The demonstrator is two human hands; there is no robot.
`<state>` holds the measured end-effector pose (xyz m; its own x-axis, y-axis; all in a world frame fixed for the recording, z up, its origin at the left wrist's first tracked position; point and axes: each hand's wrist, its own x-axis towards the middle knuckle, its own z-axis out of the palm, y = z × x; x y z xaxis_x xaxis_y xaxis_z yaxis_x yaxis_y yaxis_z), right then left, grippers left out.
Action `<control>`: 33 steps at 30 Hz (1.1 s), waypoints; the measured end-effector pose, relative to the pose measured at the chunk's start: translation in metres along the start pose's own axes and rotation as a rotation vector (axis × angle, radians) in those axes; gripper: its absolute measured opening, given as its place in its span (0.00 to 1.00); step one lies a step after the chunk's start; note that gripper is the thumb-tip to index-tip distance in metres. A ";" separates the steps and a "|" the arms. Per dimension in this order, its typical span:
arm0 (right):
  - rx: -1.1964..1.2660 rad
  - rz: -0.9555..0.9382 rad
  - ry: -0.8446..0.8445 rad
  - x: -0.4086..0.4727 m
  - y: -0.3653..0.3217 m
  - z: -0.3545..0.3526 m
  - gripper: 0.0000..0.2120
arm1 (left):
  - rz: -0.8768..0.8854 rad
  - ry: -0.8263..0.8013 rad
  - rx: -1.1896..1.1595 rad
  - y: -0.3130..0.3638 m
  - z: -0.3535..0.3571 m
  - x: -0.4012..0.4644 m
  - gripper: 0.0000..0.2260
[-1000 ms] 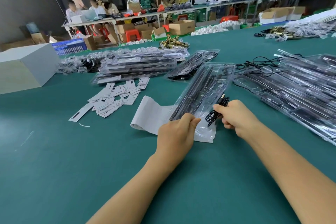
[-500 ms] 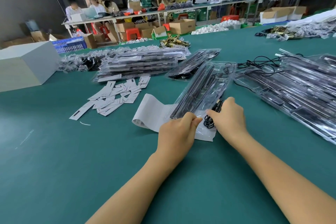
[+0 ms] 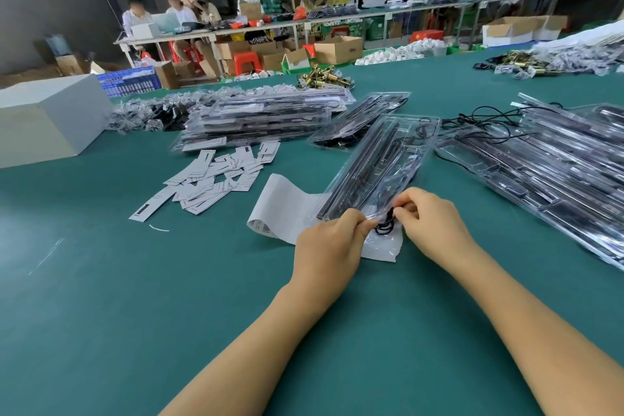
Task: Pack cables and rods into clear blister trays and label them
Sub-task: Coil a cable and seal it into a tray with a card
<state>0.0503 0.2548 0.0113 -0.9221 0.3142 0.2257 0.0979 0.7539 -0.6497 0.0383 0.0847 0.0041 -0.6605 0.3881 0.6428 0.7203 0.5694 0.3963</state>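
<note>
A long clear blister tray point(image 3: 381, 162) holding dark rods lies slanted on the green table point(image 3: 135, 297), its near end lifted. My left hand point(image 3: 329, 246) pinches that near edge. My right hand point(image 3: 429, 219) grips a coiled black cable point(image 3: 385, 226) at the tray's near end, partly under the clear plastic. A white strip of label backing point(image 3: 280, 206) lies beneath the tray.
Loose white labels point(image 3: 216, 179) are scattered to the left. Stacks of filled trays point(image 3: 256, 121) sit behind, more trays point(image 3: 557, 172) and loose black cables point(image 3: 483, 118) to the right. A white box point(image 3: 47, 118) stands far left. People work at far tables.
My right hand has carried the coiled cable down and left to the tray's near end. My left hand has lifted the tray's near edge slightly.
</note>
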 end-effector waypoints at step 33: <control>-0.385 -0.282 -0.128 0.015 0.018 0.016 0.18 | -0.813 -0.074 0.487 -0.188 -0.103 0.017 0.13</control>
<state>0.0324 0.2640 -0.0090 -0.9688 0.0125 0.2476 -0.0529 0.9653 -0.2556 -0.0866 -0.0910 0.0081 -0.9442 -0.2248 0.2405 -0.1228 0.9183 0.3764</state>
